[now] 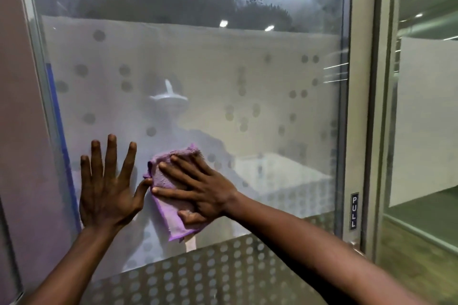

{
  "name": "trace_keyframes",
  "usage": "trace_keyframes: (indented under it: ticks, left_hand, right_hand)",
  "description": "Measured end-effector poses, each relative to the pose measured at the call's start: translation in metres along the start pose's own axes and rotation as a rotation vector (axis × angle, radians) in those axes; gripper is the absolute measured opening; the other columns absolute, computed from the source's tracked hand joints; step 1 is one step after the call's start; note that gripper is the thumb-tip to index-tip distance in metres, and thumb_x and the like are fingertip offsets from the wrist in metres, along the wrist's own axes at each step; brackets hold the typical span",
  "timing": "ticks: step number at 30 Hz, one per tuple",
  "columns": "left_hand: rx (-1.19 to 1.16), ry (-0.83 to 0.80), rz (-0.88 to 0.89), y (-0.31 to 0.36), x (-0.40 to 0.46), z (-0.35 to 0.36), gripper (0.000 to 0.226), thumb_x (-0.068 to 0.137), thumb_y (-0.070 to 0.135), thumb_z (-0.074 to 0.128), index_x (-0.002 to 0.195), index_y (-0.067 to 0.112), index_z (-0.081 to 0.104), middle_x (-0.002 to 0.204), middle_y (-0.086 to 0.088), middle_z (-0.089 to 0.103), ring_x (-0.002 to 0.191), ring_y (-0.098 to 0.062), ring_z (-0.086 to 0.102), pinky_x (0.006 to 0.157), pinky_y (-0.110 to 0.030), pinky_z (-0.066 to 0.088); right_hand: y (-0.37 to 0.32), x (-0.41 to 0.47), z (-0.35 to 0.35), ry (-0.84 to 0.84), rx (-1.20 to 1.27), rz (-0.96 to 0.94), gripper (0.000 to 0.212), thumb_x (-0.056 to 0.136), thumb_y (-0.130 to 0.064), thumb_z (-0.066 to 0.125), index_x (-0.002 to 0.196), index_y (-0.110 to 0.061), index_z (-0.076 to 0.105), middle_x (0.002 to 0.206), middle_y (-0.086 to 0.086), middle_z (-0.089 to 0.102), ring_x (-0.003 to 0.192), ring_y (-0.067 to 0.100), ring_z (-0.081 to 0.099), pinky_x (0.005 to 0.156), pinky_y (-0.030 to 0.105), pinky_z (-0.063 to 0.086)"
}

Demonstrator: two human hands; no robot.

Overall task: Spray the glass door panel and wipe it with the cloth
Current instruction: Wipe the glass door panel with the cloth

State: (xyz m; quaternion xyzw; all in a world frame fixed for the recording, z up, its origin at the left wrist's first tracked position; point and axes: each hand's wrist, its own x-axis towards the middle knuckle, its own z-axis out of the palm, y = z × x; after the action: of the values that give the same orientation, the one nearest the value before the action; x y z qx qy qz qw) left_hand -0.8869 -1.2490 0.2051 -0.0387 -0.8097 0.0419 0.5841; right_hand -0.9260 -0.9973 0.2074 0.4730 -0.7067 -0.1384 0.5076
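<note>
The glass door panel (223, 61) fills the view, with a frosted band dotted with grey circles and a misty smear near the top. My right hand (198, 188) lies flat, fingers spread, pressing a folded purple cloth (171, 220) against the lower left of the glass. My left hand (106, 185) rests flat on the glass just left of the cloth, fingers apart, its thumb touching the cloth's edge. No spray bottle is in view.
A metal door frame (357, 106) runs down the right side with a small "PULL" label (354, 210). A pale wall (22, 131) borders the left edge. Another glass partition (426, 106) stands further right. The camera wearer's reflection shows in the glass.
</note>
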Motion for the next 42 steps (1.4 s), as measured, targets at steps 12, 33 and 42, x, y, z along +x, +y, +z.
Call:
trace_keyframes:
  ticks: [12, 33, 42]
  left_hand:
    - [0.014, 0.012, 0.017, -0.001, 0.001, 0.002, 0.083, 0.093, 0.063, 0.034, 0.162, 0.02, 0.018, 0.172, -0.015, 0.003, 0.158, -0.041, 0.001, 0.127, -0.062, 0.007]
    - [0.02, -0.053, 0.002, -0.002, 0.0, -0.004, 0.079, 0.097, 0.059, 0.028, 0.163, 0.019, 0.012, 0.172, -0.016, 0.0, 0.159, -0.039, -0.002, 0.126, -0.063, 0.01]
    - [-0.064, -0.03, 0.157, 0.028, 0.054, -0.023, 0.083, 0.096, 0.061, 0.034, 0.163, 0.018, 0.012, 0.172, -0.013, 0.001, 0.16, -0.034, -0.002, 0.129, -0.056, 0.007]
  right_hand:
    - [0.08, -0.079, -0.013, 0.128, -0.136, 0.395, 0.073, 0.089, -0.059, 0.058, 0.154, -0.026, 0.045, 0.164, 0.027, 0.025, 0.155, 0.048, 0.017, 0.124, 0.068, 0.016]
    - [0.028, 0.04, -0.015, 0.103, -0.078, 0.157, 0.079, 0.091, -0.072, 0.054, 0.156, -0.029, 0.041, 0.167, 0.019, 0.026, 0.157, 0.043, 0.015, 0.125, 0.064, 0.013]
    - [0.101, -0.002, -0.04, 0.191, -0.143, 0.263, 0.071, 0.093, -0.066, 0.056, 0.153, -0.03, 0.045, 0.165, 0.019, 0.031, 0.156, 0.041, 0.02, 0.123, 0.063, 0.021]
